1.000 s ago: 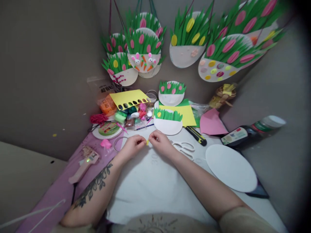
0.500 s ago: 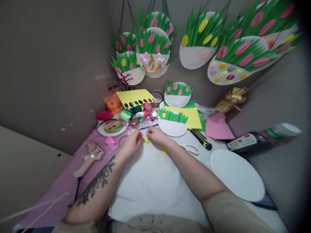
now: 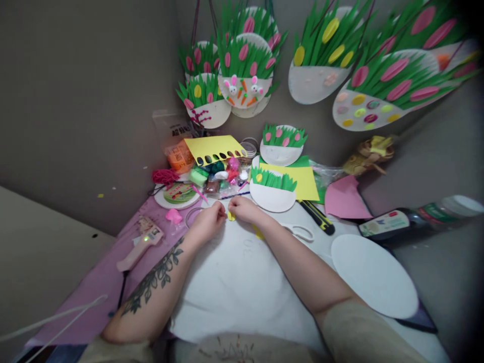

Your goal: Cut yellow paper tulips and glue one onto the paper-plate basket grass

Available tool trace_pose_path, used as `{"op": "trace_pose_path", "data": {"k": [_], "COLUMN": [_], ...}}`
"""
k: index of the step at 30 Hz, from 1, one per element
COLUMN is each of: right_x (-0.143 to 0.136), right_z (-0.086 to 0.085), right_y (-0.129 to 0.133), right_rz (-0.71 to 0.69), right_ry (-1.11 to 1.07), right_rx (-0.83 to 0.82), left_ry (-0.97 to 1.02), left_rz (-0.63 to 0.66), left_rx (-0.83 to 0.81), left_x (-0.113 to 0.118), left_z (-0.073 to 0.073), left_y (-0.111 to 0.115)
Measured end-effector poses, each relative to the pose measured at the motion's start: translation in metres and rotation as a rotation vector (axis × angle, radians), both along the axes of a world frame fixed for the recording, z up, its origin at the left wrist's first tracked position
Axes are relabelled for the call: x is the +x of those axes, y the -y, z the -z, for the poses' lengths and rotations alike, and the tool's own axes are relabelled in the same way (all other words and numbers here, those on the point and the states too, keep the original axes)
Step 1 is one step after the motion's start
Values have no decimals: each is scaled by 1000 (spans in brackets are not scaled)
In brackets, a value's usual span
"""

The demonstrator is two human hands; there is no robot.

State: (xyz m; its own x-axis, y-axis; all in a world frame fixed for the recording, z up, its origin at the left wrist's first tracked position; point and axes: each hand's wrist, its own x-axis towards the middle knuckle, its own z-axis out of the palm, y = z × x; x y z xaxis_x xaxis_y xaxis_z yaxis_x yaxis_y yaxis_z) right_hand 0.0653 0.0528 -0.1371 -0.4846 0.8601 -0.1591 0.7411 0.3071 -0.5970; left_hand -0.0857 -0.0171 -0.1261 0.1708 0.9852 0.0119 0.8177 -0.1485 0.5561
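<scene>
My right hand (image 3: 244, 208) pinches a small yellow paper piece (image 3: 231, 216), which hangs below its fingertips. Just to the left is my left hand (image 3: 214, 220), its fingers curled together close to that piece; whether anything is in them is hidden. Another yellow scrap (image 3: 258, 232) peeks out under my right wrist. Beyond the hands lies a folded paper plate (image 3: 273, 198) with green paper grass and one yellow oval. White scissors (image 3: 302, 232), partly covered by my right forearm, rest on the white table cover (image 3: 234, 282).
A pink glue gun (image 3: 141, 247) with a lit green light lies left. Clay packets (image 3: 214, 176), yellow card (image 3: 215, 147) and a black-yellow cutter (image 3: 316, 218) sit behind. At right are a white plate (image 3: 374, 275) and a dark bottle (image 3: 397, 222). Finished plate pockets (image 3: 245, 96) hang above.
The whole view has shifted slightly, so things on the wall and table sit a little further right. Both hands stay close together, with the yellow paper piece still at the right fingertips.
</scene>
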Motion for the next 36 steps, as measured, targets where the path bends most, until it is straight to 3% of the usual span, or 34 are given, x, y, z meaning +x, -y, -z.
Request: {"op": "trace_pose_path", "data": {"k": [16,36], "right_x": [1,1], "right_z": [1,5], "right_y": [2,1], "right_rz": [-6,-16], "right_ry": [-25,-12], "right_rx": [48,83], "left_ry": [-35,-125], "left_rz": [-87,-154], "left_rx": [32,-15], "left_x": [7,16], "left_z": [12,6], "left_y": [-3,-1]}}
